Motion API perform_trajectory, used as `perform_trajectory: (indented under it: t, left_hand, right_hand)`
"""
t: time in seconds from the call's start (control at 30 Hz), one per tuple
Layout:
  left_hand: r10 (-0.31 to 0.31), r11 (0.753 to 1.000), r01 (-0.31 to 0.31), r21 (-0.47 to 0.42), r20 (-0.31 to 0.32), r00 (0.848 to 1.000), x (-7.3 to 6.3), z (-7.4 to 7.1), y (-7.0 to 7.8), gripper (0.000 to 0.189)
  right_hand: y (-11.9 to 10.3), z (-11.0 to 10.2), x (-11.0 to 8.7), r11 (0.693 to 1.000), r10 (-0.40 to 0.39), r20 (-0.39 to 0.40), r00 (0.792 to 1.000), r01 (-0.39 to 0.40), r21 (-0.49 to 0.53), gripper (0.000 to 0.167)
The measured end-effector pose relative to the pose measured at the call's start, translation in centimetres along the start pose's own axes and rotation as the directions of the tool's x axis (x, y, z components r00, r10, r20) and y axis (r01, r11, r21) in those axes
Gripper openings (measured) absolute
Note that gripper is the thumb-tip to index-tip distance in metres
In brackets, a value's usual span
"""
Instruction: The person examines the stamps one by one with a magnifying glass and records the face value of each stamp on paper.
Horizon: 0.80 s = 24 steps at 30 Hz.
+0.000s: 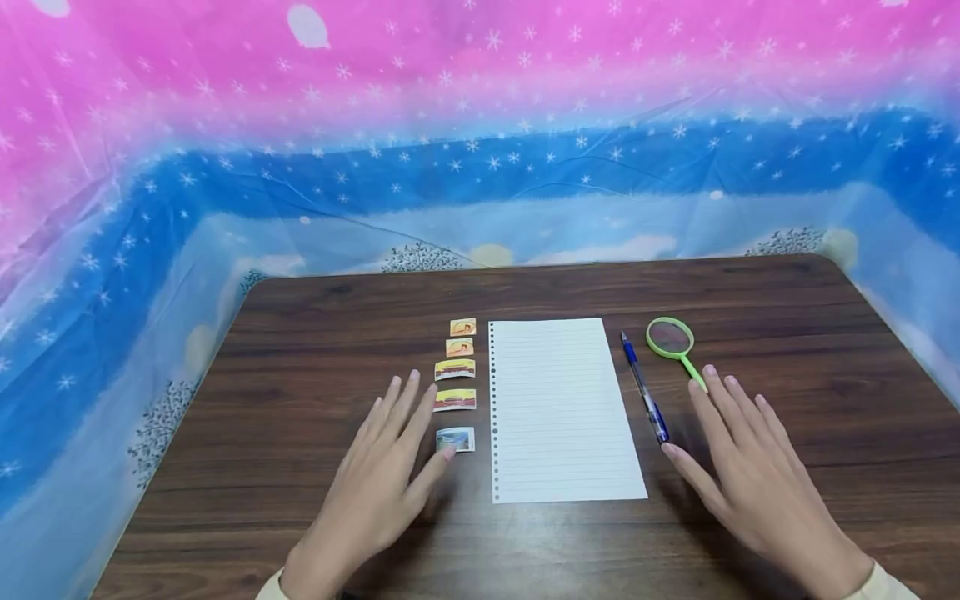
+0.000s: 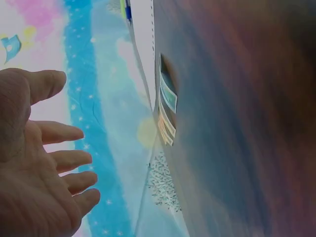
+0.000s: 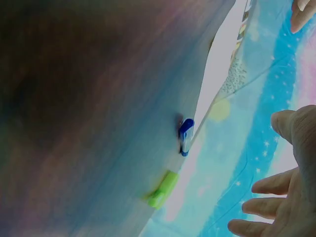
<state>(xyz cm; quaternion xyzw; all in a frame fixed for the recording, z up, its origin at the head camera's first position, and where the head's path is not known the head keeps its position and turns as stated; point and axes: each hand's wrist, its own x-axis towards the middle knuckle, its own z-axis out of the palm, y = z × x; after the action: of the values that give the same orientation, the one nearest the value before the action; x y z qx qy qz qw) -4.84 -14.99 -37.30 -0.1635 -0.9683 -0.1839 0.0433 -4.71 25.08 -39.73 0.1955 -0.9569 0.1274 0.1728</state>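
Observation:
My left hand (image 1: 382,475) hovers over the table with straight, spread fingers, holding nothing. Nearest to it is a column of several stamps: a blue landscape stamp (image 1: 455,439) by the thumb, two yellow-and-red ones (image 1: 454,400) and two small orange ones (image 1: 462,327). A sheet of lined paper (image 1: 558,408), holes along its left edge, lies in the middle. My right hand (image 1: 757,475) is likewise spread and holds nothing. Close to its thumb lies a blue pen (image 1: 643,385); near its fingertips is the handle of a green magnifying glass (image 1: 670,337). The wrist views show both palms raised off the tabletop.
All these things lie flat on a dark wooden table (image 1: 315,333) with rounded far corners. A pink and blue cloth (image 1: 450,167) with snowflakes hangs behind the table and along its sides.

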Motion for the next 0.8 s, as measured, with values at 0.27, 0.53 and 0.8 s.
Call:
perform_trajectory:
  t: [0.27, 0.53, 0.8]
  left_hand:
    - [0.001, 0.987, 0.001, -0.162, 0.011, 1.0, 1.8, -0.2, -1.3, 0.058]
    - [-0.021, 0.96, 0.021, -0.279, 0.005, 1.0, 3.1, 0.6, -2.2, 0.045]
    - [-0.058, 0.939, 0.069, -0.337, 0.044, 0.997, 3.6, 0.9, -2.9, 0.041]
  right_hand:
    - [1.1, 0.2, 1.3, 1.0, 0.005, -0.048, 0.999, -0.005, 0.017, 0.076]
    - [2.1, 0.4, 2.2, 0.998, 0.062, -0.037, 0.997, -0.062, 0.025, 0.072]
    - [3.2, 1.0, 3.1, 0.991, 0.133, -0.002, 0.991, -0.133, 0.029, 0.068]
